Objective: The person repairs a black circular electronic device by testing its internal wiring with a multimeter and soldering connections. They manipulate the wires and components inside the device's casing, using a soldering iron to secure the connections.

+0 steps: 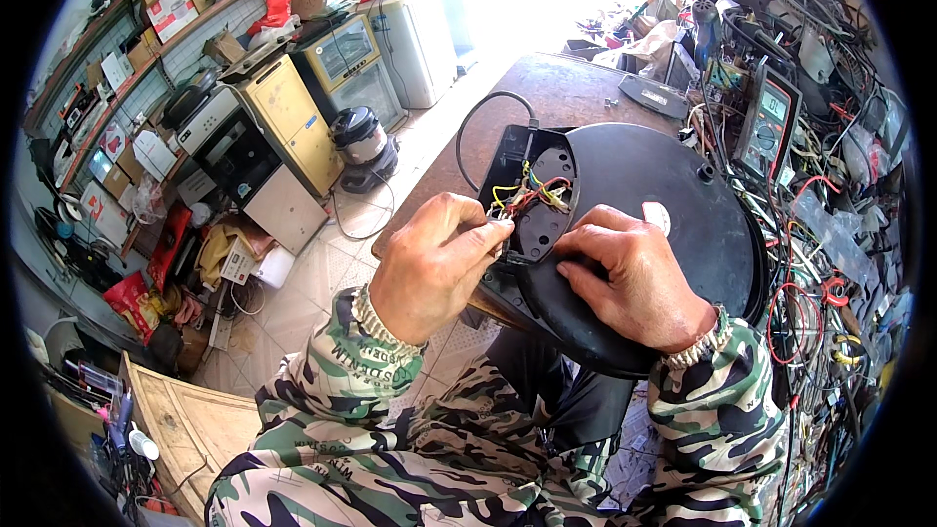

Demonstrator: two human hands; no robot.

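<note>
A black round appliance [683, 185] lies on a brown bench, its small compartment [547, 224] uncovered, with yellow, red and other wires [532, 193] bunched inside. My left hand [429, 268] is closed in a pinch on wire ends at the compartment's left side; their tips are partly hidden by my fingers. My right hand [634, 283] rests on the appliance just right of the compartment, fingers curled against its body at the compartment's edge. A black cable [467, 127] loops out of the compartment's top.
The bench [527, 78] extends forward. Dense tangled cables and parts fill the right side, with a multimeter [766, 122] standing among them. Shelves of boxes, cabinets [293, 127], a vacuum-like machine [361, 151] and floor clutter are at left. A wooden box [185, 400] sits at lower left.
</note>
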